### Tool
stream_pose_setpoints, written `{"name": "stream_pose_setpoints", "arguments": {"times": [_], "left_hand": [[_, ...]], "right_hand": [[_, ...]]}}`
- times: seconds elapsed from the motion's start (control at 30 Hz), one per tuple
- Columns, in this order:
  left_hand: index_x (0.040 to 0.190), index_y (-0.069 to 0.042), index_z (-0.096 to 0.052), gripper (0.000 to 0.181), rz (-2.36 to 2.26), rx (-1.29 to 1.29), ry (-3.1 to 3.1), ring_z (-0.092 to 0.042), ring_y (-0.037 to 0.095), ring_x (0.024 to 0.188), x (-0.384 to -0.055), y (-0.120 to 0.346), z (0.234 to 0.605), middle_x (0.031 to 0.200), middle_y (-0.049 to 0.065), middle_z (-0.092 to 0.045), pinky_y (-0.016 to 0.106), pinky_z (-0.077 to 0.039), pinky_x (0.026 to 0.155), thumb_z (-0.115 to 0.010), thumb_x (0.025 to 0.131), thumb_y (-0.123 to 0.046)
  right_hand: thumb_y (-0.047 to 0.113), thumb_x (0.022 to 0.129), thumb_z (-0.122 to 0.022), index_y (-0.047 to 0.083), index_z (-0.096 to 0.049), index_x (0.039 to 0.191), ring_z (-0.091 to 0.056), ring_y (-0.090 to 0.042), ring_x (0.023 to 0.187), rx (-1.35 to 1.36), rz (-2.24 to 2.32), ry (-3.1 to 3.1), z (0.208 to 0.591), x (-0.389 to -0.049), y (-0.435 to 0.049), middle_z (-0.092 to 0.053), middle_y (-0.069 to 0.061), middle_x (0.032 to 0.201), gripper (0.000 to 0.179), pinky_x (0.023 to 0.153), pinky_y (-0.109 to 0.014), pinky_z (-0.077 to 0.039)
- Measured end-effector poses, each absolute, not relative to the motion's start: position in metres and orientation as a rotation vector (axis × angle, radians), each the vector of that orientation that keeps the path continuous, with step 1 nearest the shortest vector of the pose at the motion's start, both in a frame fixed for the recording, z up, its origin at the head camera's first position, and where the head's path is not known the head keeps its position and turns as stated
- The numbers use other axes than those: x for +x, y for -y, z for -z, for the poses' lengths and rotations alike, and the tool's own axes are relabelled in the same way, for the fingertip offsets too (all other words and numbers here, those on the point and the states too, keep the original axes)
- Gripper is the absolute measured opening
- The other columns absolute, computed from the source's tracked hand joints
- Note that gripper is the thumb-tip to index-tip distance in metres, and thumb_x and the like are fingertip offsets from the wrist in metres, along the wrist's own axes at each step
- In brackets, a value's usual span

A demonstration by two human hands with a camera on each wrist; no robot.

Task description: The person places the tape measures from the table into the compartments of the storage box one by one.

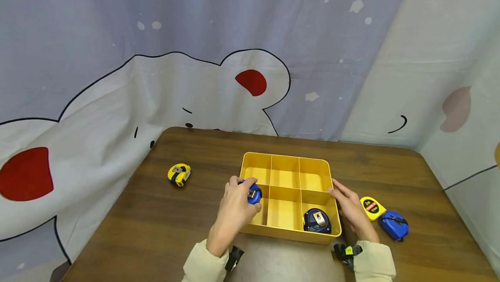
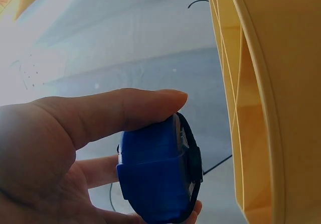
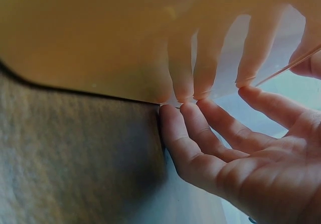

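Observation:
My left hand (image 1: pixel 234 207) grips a blue tape measure (image 1: pixel 255 195) between thumb and fingers, over the front left compartment of a yellow divided box (image 1: pixel 284 229). In the left wrist view the tape measure (image 2: pixel 153 171) shows its blue side and a black strap, with the box's rim (image 2: pixel 273 148) apart to the right. Another tape measure, dark blue with a metal clip (image 1: pixel 317 221), lies in the front right compartment. My right hand (image 1: pixel 353 212) holds the box's right wall, thumb at the rim; its fingertips (image 3: pixel 170 114) touch the outside in the right wrist view.
A yellow tape measure (image 1: pixel 179 174) lies on the brown wooden table (image 1: pixel 156 221) left of the box. To the right, beyond my right hand, another yellow tape measure (image 1: pixel 372 208) touches a blue one (image 1: pixel 394 224). A patterned curtain (image 1: pixel 187 86) hangs behind the table.

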State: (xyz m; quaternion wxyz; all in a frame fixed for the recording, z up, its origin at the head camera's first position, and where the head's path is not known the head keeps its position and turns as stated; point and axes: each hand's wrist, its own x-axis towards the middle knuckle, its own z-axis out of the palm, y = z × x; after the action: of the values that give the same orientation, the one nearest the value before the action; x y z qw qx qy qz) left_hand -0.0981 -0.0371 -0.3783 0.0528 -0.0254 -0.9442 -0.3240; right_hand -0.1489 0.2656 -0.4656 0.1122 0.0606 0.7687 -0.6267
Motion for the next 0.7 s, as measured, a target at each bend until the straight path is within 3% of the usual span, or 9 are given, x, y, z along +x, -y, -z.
{"name": "stream_pose_setpoints", "arguments": {"times": [0.7], "left_hand": [[0.117,-0.015,-0.062,0.053,0.985,-0.246,2.898,-0.047,0.031,0.099,-0.098,0.014,0.373,0.115,0.019,-0.049,0.041,-0.050,0.069,-0.078,0.067,-0.017]], "right_hand": [[0.043,0.093,-0.046,0.015,-0.019,0.147,-0.035,-0.041,0.127,0.209,1.821,-2.249,0.467,-0.149,-0.265,-0.021,-0.018,0.149,0.067,0.092,-0.054,-0.037]]}}
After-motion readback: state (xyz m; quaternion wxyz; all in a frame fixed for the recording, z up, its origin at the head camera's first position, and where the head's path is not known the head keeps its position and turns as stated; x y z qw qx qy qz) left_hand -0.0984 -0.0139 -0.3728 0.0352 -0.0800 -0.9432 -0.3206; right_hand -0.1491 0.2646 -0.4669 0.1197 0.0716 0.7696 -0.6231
